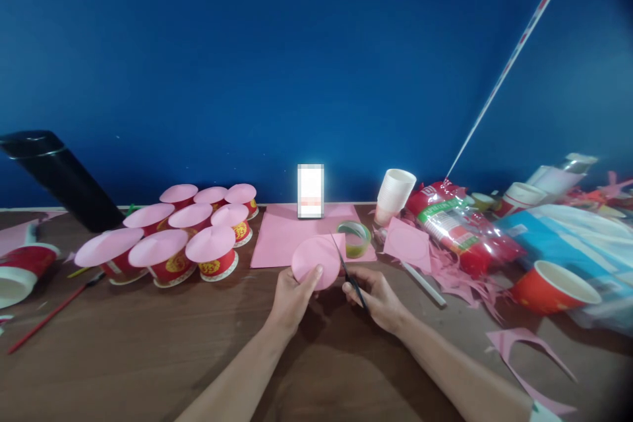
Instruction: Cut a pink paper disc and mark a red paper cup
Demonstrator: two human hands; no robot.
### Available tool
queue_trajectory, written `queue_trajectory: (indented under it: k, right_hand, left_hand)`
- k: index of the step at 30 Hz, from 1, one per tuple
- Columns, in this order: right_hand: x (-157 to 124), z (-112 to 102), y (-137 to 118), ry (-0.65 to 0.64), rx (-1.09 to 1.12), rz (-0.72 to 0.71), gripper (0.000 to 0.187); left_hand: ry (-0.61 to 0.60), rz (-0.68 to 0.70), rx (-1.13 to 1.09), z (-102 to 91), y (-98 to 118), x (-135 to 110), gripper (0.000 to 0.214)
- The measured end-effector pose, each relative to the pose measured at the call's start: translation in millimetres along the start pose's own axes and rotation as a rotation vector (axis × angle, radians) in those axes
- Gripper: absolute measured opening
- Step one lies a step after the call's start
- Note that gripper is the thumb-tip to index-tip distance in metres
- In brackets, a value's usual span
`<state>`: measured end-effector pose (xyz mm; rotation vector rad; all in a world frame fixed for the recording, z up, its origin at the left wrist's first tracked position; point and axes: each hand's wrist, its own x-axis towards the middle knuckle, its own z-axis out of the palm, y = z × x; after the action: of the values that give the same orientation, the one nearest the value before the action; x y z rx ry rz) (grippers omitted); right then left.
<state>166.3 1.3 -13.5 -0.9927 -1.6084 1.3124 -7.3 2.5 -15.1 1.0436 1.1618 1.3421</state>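
My left hand (293, 298) pinches the lower left edge of a pink paper circle (314, 257), thumb on top. In my right hand (374, 295) is a pair of scissors (353, 281), its blades pointing up beside the circle's right edge. A small corner of pink paper shows between the circle and the blades. Behind the circle lies a stack of pink paper sheets (277, 237). A roll of green tape (357, 240) rests at its right side.
Several red paper cups (217, 265) topped with pink paper cones stand at the left. A black flask (64, 178) leans behind them. A lit phone (310, 192) stands against the blue wall. Stacked white cups (394, 191), a red plastic packet (459, 224) and pink paper scraps (529, 349) are at the right.
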Motion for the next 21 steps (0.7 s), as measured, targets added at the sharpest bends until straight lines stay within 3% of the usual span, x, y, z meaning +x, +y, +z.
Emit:
queue_trajectory:
  k: [21]
  right_hand:
    - [0.6,-1.3,-0.8,-0.024,0.017,-0.014,0.036]
  left_hand:
    - [-0.028,-0.014,0.013,-0.9,-1.4,0.2,0.03]
